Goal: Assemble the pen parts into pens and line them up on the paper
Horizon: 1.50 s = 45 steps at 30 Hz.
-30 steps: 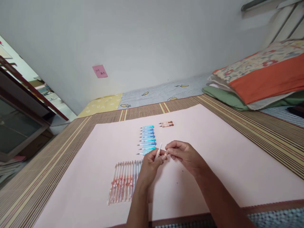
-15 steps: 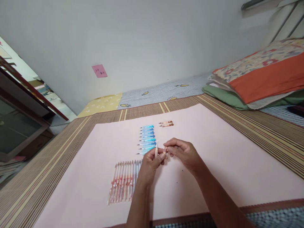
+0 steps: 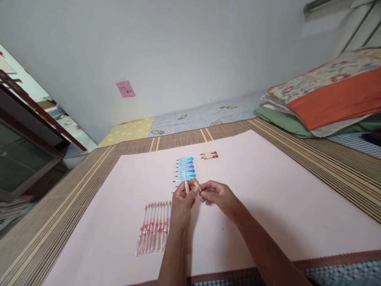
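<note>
My left hand (image 3: 181,202) is closed around a thin white pen part (image 3: 186,184) that points up and away. My right hand (image 3: 218,196) pinches a small orange-brown pen piece (image 3: 196,185) right beside it, fingertips of both hands almost touching. Just beyond the hands lies a row of several blue pens (image 3: 185,170) on the pink sheet (image 3: 268,190). Two orange-brown pens (image 3: 209,155) lie farther back to the right. A row of several clear pens with red print (image 3: 153,227) lies to the left of my left forearm.
The pink sheet covers a striped woven mat (image 3: 59,206). A folded orange and floral blanket stack (image 3: 327,95) sits at the back right. A dark cabinet (image 3: 20,147) stands at the left, and a pink note (image 3: 125,88) is stuck on the white wall.
Both hands have shifted left and a little away, over the near end of the blue pens. The white part has turned from leaning right to nearly upright.
</note>
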{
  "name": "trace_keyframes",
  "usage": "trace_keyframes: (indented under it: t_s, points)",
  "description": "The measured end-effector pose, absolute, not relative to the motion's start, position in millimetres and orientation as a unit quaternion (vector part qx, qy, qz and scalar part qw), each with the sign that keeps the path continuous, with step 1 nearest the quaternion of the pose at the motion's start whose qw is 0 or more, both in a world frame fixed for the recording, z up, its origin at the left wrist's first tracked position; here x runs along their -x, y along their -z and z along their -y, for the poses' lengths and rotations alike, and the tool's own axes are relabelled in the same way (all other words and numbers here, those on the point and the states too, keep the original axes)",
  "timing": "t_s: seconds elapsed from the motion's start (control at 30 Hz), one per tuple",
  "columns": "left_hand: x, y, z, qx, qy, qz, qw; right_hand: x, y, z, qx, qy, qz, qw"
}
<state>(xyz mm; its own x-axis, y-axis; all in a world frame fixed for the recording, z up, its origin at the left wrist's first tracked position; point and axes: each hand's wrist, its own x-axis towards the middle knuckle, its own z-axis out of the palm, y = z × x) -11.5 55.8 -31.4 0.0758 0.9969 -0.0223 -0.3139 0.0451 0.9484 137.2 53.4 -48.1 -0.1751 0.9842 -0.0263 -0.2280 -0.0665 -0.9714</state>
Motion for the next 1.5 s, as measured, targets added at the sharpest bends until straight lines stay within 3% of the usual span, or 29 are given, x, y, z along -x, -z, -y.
trace_keyframes:
  t_s: [0.33, 0.53, 0.67, 1.13, 1.5]
  points:
    - [21, 26, -57, -0.44, -0.577, -0.47, 0.503, -141, 50, -55, 0.357, -0.705, 0.37, 0.488]
    - [13, 23, -51, -0.472, -0.577, -0.45, 0.491, -122, 55, -55, 0.256, -0.731, 0.202, 0.599]
    - [1, 21, -48, -0.495, -0.563, -0.429, 0.504, -111, 60, -56, 0.221, -0.732, 0.154, 0.625]
    - [9, 20, -45, -0.649, -0.388, -0.469, 0.456, -151, 42, -64, 0.293, -0.63, 0.224, 0.684]
    - [8, 17, -40, -0.66, -0.358, -0.48, 0.454, -157, 37, -62, 0.318, -0.601, 0.302, 0.668]
